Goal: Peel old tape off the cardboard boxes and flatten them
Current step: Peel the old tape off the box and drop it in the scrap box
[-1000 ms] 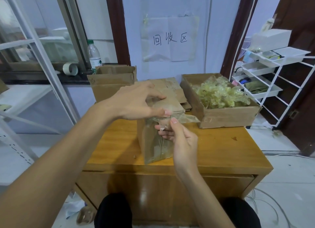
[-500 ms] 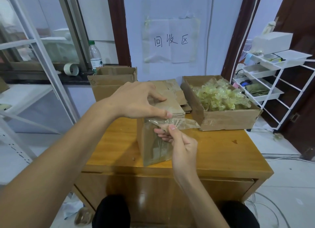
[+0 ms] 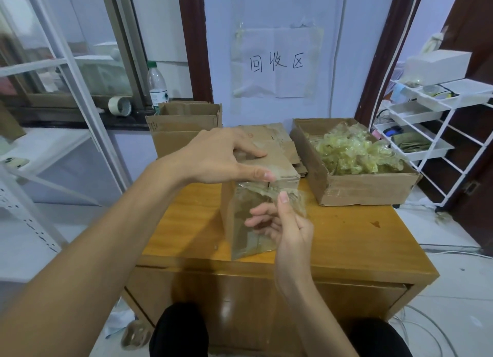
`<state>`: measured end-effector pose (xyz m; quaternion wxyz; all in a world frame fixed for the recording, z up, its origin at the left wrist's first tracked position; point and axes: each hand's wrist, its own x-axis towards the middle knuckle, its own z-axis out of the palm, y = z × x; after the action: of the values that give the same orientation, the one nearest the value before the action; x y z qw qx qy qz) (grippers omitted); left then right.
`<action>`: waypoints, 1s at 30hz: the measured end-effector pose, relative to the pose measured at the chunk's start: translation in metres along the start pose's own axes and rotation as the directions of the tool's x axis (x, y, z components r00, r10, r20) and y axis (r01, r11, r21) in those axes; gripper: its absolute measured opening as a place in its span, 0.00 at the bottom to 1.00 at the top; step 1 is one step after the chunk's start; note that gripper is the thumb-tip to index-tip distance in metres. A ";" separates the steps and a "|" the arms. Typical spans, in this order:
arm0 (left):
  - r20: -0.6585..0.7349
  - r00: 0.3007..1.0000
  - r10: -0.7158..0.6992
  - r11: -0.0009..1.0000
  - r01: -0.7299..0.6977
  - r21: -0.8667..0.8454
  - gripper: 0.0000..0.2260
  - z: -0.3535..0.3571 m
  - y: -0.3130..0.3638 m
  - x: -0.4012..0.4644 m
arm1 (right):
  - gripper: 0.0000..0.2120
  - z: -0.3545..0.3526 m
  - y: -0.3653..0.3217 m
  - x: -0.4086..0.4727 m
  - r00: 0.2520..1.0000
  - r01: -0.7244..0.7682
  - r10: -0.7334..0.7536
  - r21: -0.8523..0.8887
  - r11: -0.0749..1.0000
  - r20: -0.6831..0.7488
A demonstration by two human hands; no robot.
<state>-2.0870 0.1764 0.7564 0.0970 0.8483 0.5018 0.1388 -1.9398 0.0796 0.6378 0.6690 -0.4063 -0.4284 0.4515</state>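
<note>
A small cardboard box stands upright on the wooden worktop, near its front edge, with clear tape partly peeled from its near face and top edge. The right hand is in front of the box, its thumb and fingers pinched on the loose, crinkled end of the tape just below the box's top edge. The left hand rests on top of the box directly above the right hand, fingers spread and curled over the lid, thumb tip pressing at the front top edge beside the tape. Beyond the left hand lies a stack of flattened cardboard, partly hidden by the box and fingers. To the right of both hands, further back on the worktop, an open shallow carton holds a heap of yellowish crumpled tape. Behind and left of the left hand stands another open cardboard box. Further left, on the window ledge, are a plastic bottle and a tape roll. A paper sign hangs on the wall behind, and a white rack with trays stands at far right.
</note>
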 end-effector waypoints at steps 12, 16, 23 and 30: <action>0.107 0.991 0.082 0.961 -0.050 -0.271 0.29 -0.012 -0.010 -0.001 | 0.46 0.026 -0.043 0.005 0.840 -0.515 0.486 0.071 0.854 0.240; 0.128 0.984 0.124 0.958 -0.085 -0.275 0.26 -0.015 -0.007 -0.003 | 0.38 0.033 -0.047 0.010 0.832 -0.525 0.506 0.027 0.851 0.225; 0.166 0.981 0.102 0.941 -0.041 -0.335 0.19 -0.018 -0.018 -0.001 | 0.19 0.039 -0.036 0.013 0.878 -0.466 0.458 0.024 0.885 0.139; 0.066 0.998 -0.004 0.951 0.024 -0.308 0.16 -0.010 -0.014 0.002 | 0.25 0.043 -0.012 0.008 0.968 -0.245 0.238 0.086 0.966 0.080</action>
<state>-2.1008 0.1847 0.7620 0.2454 0.8232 0.4765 0.1870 -1.9753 0.0907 0.6631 0.6123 -0.4072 -0.3767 0.5634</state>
